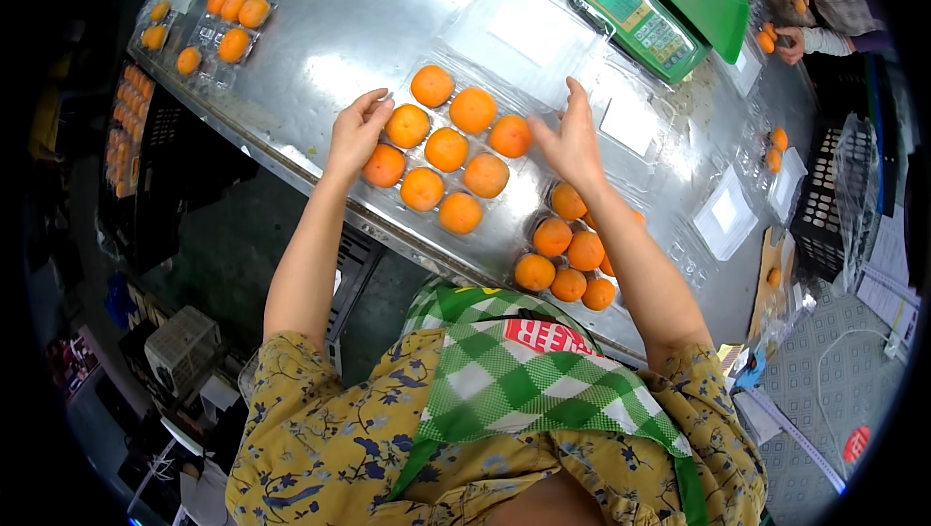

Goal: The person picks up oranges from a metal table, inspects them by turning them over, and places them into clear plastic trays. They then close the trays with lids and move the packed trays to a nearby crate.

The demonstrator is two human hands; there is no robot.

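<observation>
A clear plastic fruit tray (438,117) lies before me on the metal table, with round orange fruits (446,149) set in rows of three. Its clear lid (465,31) appears folded back beyond it, over a white label. My left hand (360,132) is at the tray's left edge, thumb and fingers close together; whether they pinch the rim I cannot tell. On the other side, my right hand (572,139) has its fingers apart, the thumb beside the right-hand fruit (510,136). Under my right forearm sits a second group of orange fruits (553,236), partly hidden.
A green digital scale (654,13) stands at the far side. Part-filled clear trays (211,35) lie at the far left. More clear packs with white labels (725,213) lie at right, near a black crate (822,184). Another person's hands (791,46) handle fruit at upper right.
</observation>
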